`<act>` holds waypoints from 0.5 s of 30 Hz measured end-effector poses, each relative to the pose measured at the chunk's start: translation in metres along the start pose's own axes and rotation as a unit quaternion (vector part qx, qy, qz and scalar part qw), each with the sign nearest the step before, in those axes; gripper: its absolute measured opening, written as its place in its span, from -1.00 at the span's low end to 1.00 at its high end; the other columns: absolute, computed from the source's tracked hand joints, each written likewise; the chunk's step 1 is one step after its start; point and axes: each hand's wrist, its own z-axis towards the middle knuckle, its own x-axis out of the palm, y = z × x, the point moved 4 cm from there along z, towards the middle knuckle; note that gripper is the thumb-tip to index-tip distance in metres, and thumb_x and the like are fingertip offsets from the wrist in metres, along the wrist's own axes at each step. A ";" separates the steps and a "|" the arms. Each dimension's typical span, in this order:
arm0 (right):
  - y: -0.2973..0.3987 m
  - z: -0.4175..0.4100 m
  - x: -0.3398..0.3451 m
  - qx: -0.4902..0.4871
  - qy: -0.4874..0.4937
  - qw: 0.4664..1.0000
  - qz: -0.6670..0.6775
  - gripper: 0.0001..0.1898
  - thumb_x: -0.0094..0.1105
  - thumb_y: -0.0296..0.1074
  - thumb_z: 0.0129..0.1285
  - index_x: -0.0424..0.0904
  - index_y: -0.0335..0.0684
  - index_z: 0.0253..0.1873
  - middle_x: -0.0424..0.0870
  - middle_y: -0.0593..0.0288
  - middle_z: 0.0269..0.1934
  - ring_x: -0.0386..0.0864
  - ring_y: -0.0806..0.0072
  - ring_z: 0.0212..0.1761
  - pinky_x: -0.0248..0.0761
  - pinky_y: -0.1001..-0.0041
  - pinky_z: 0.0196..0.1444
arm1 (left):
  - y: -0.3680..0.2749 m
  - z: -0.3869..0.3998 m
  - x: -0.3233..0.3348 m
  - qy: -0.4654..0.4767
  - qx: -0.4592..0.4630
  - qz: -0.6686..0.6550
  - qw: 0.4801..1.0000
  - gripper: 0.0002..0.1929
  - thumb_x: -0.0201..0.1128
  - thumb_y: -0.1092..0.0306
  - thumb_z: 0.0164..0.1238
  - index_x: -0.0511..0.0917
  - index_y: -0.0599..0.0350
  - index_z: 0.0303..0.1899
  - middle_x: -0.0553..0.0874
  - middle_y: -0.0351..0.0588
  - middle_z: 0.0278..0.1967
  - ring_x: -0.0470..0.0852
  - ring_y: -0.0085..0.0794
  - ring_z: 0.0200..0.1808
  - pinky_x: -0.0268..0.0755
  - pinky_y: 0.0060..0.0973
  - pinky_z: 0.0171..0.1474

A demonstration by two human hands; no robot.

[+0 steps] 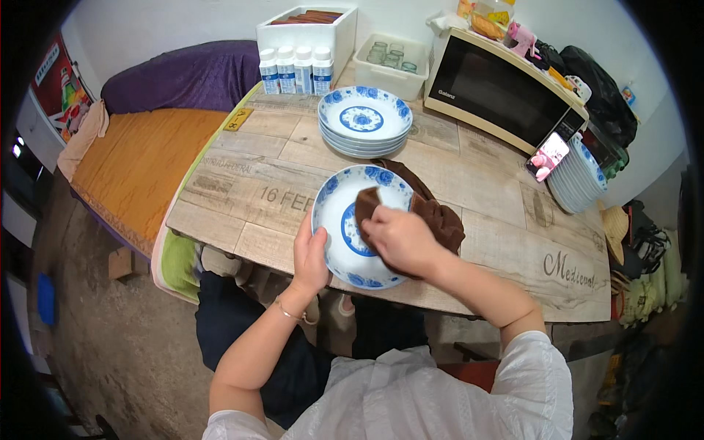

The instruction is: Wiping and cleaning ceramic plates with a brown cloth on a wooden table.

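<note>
A white plate with a blue floral rim (336, 258) is tilted up at the table's near edge. My left hand (311, 256) grips its left side, thumb over the rim. Bunched in my right hand (397, 236) is a brown cloth (440, 220), pressed against the middle of the plate; the rest of the cloth trails behind and to the right of the plate onto the table. Just beyond it stands a stack of several matching plates (365, 118), the top one showing its blue centre flower.
The wood-patterned table (506, 214) carries several white bottles (296, 74), a foam box (308, 27), a plastic bin of glass jars (391, 77) and a microwave (495, 88). At right, a phone (548, 156) leans against plates standing on edge (577, 176). A daybed (148, 148) is left.
</note>
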 end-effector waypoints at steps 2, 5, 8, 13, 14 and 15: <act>0.021 0.000 0.004 -0.073 -0.011 0.996 0.053 -0.85 0.20 -0.47 0.03 0.63 -0.25 -0.25 0.52 0.18 -0.41 0.56 0.30 -0.38 0.46 0.39 -0.39 | -0.002 0.000 -0.001 -0.001 0.013 0.026 1.000 -0.50 -0.11 0.32 0.39 0.19 0.45 0.26 0.44 0.09 0.15 0.39 -0.33 0.19 0.17 -0.46 0.25; 0.042 0.007 0.011 -0.126 -0.020 0.990 0.063 -0.83 0.22 -0.45 0.02 0.63 -0.25 -0.23 0.50 0.20 -0.44 0.55 0.33 -0.37 0.46 0.44 -0.37 | 0.001 -0.002 -0.005 -0.002 0.011 0.048 0.999 -0.51 -0.11 0.34 0.37 0.20 0.44 0.26 0.46 0.09 0.14 0.40 -0.33 0.18 0.18 -0.45 0.25; 0.034 0.020 0.014 -0.127 -0.034 0.986 0.103 -0.83 0.23 -0.47 0.02 0.58 -0.29 -0.24 0.50 0.17 -0.33 0.55 0.26 -0.34 0.46 0.41 -0.32 | 0.003 -0.004 -0.007 0.011 0.036 0.055 0.998 -0.51 -0.10 0.37 0.33 0.22 0.42 0.26 0.47 0.09 0.14 0.41 -0.31 0.18 0.18 -0.45 0.25; 0.026 0.040 0.008 -0.095 -0.090 0.987 0.093 -0.68 0.24 -0.48 0.01 0.47 -0.27 -0.08 0.47 0.09 -0.11 0.54 0.18 -0.19 0.46 0.36 -0.24 | 0.003 -0.005 -0.006 0.009 0.051 0.078 0.996 -0.48 -0.10 0.41 0.29 0.19 0.43 0.27 0.42 0.12 0.18 0.36 -0.27 0.23 0.13 -0.44 0.29; 0.023 0.043 0.010 -0.096 -0.097 0.988 0.072 -0.67 0.22 -0.47 0.02 0.45 -0.25 -0.06 0.46 0.11 -0.11 0.54 0.21 -0.18 0.46 0.36 -0.26 | 0.004 -0.006 -0.007 0.011 0.041 0.081 0.996 -0.45 -0.08 0.43 0.24 0.18 0.44 0.28 0.41 0.13 0.19 0.34 -0.27 0.24 0.11 -0.44 0.30; 0.020 0.046 0.012 -0.098 -0.096 0.988 0.071 -0.67 0.22 -0.47 0.02 0.45 -0.25 -0.06 0.46 0.11 -0.11 0.54 0.21 -0.18 0.46 0.36 -0.26 | 0.002 -0.006 -0.006 0.010 0.042 0.081 0.996 -0.45 -0.08 0.43 0.24 0.18 0.44 0.28 0.41 0.13 0.19 0.34 -0.27 0.24 0.11 -0.44 0.30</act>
